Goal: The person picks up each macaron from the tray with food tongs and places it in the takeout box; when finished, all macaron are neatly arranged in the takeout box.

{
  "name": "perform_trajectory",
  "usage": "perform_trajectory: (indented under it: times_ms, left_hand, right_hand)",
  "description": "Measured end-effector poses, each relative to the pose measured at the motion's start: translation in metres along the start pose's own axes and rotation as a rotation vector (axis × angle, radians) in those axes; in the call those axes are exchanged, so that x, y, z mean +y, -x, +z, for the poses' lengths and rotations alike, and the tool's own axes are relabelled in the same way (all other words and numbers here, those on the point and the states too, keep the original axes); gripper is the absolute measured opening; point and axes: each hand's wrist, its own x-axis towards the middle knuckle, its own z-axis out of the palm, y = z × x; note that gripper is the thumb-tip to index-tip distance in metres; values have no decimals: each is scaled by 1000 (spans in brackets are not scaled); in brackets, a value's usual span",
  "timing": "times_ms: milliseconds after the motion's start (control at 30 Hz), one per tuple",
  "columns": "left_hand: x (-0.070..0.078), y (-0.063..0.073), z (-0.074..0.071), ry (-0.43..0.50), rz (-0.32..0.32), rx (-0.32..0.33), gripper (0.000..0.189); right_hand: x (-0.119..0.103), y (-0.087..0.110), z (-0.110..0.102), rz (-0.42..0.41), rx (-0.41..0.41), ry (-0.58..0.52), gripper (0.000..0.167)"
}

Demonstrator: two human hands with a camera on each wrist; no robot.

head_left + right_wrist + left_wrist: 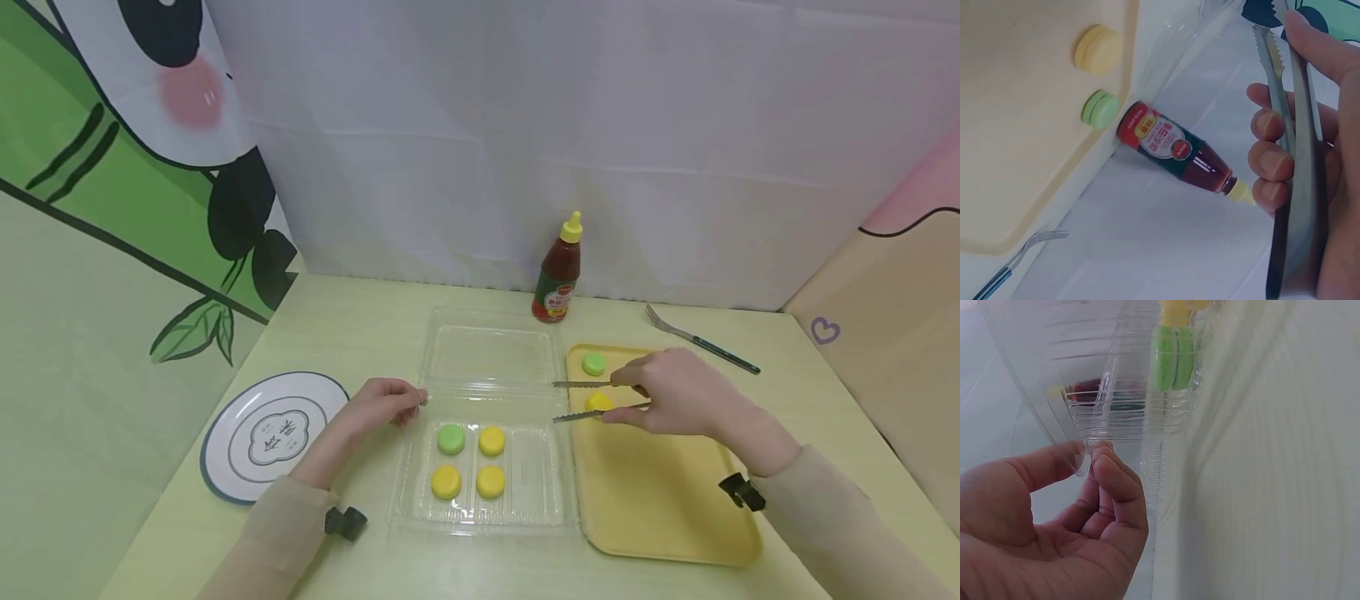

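My left hand point(378, 408) pinches the left edge of a clear plastic container point(536, 483) between thumb and fingertips, as the left wrist view shows up close. One green macaron point(451, 438) and three yellow macarons point(491, 441) sit in its near half, and the lid point(487, 354) lies folded back behind. My right hand point(678, 392) grips metal tongs point(1300, 156); their serrated arms are spread apart with nothing between the tips, which reach over the container's right edge. Under the tongs, on a yellow tray point(660, 500), are a yellow macaron point(597, 402) and a green macaron point(593, 364).
A red sauce bottle point(557, 279) with a yellow cap stands behind the lid, near the back wall. Beyond the tray lies a fork point(701, 340) with a dark handle. At the left, a white plate point(225, 442) with a blue rim rests close to the table's edge.
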Motion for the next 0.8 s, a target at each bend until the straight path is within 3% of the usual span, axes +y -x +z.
perform_trajectory:
  times_ms: [167,533,800]
  left_hand:
    - [0,0,0,9,-1,-2,28]
    - [-3,-2,0,2,-4,2,28]
    - [-2,-1,0,-2,5,-3,28]
  right_hand:
    - [11,5,3,-1,56,8,49]
    - [31,17,6,98,13,-1,38]
    - [47,25,16,155,10,-11,44]
